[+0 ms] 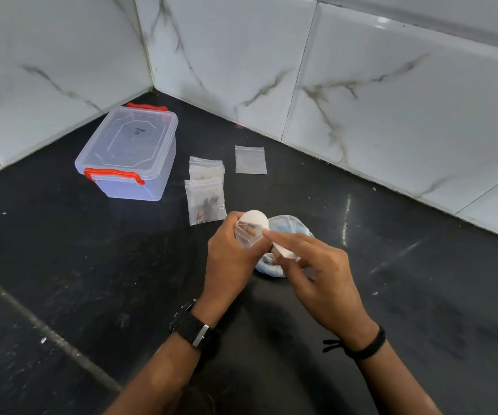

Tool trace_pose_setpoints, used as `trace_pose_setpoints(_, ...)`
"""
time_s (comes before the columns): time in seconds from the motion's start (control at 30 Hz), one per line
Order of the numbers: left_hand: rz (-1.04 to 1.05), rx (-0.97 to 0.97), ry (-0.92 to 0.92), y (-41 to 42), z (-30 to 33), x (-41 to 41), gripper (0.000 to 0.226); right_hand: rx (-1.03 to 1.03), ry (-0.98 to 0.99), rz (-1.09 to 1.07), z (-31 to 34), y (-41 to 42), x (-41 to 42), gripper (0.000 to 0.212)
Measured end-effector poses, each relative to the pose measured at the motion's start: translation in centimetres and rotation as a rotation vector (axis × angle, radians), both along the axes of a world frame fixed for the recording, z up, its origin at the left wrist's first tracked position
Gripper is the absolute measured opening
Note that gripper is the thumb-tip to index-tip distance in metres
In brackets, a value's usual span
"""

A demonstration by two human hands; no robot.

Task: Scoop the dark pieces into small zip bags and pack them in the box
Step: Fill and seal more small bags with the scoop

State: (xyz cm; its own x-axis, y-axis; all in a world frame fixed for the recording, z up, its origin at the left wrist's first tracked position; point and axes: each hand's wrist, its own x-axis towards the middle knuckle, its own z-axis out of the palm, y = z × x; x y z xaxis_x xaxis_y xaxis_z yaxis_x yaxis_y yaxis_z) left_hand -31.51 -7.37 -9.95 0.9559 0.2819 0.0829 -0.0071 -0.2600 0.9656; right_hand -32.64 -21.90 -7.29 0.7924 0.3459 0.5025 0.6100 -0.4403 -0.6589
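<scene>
My left hand (pixel 231 256) grips a small clear zip bag (pixel 249 233) upright by its sides. My right hand (pixel 316 271) holds a white scoop (pixel 255 220) by its handle, with the round bowl at the bag's mouth. Under both hands lies a crumpled clear plastic bag (pixel 289 226) with blue print. Filled zip bags with dark pieces (pixel 207 202) lie to the left of it, one behind another. A single empty zip bag (pixel 250 160) lies flat further back. The clear plastic box (pixel 128 154) with orange latches stands lidded at the back left.
The black stone counter (pixel 92 280) runs into a corner of white marbled wall tiles (pixel 361 85). A seam crosses the counter at the lower left. I wear a black watch on the left wrist and a black band on the right.
</scene>
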Motion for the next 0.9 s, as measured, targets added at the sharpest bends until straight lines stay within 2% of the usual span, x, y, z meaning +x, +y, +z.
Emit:
trace_pose_setpoints(0.17, -0.006, 0.027, 0.034, 0.0, -0.2, 0.1, 0.037, 0.354, 0.241, -0.057, 0.6, 0.5, -0.2, 0.025)
trace_pose_setpoints(0.3, 0.013, 0.059, 0.077, -0.1, -0.7, 0.1, 0.044, 0.422, 0.296, -0.126, 0.4, 0.2, 0.3, 0.021)
trace_pose_setpoints(0.37, 0.025, 0.114, 0.092, -0.1, -1.5, 0.1, 0.044, 0.320, 0.268, -0.211, -0.6, -0.5, 1.1, 0.015)
trace_pose_setpoints(0.43, 0.033, 0.188, 0.103, -0.2, -2.2, 0.0, 0.044, 0.135, 0.229, -0.260, -1.7, -1.2, 2.0, 0.015)
trace_pose_setpoints(0.63, 0.052, 0.266, 0.122, -0.4, -3.3, 0.0, 0.043, -0.330, 0.093, -0.184, -3.3, -2.1, 3.0, 0.018)
trace_pose_setpoints(0.7, 0.056, 0.248, 0.123, -0.6, -3.5, 0.1, 0.045, -0.380, 0.103, -0.157, -3.5, -2.0, 3.1, 0.023)
trace_pose_setpoints(0.9, 0.058, 0.172, 0.148, -1.2, -4.0, 0.6, 0.049, -0.352, 0.160, -0.174, -3.4, -1.6, 3.2, 0.024)
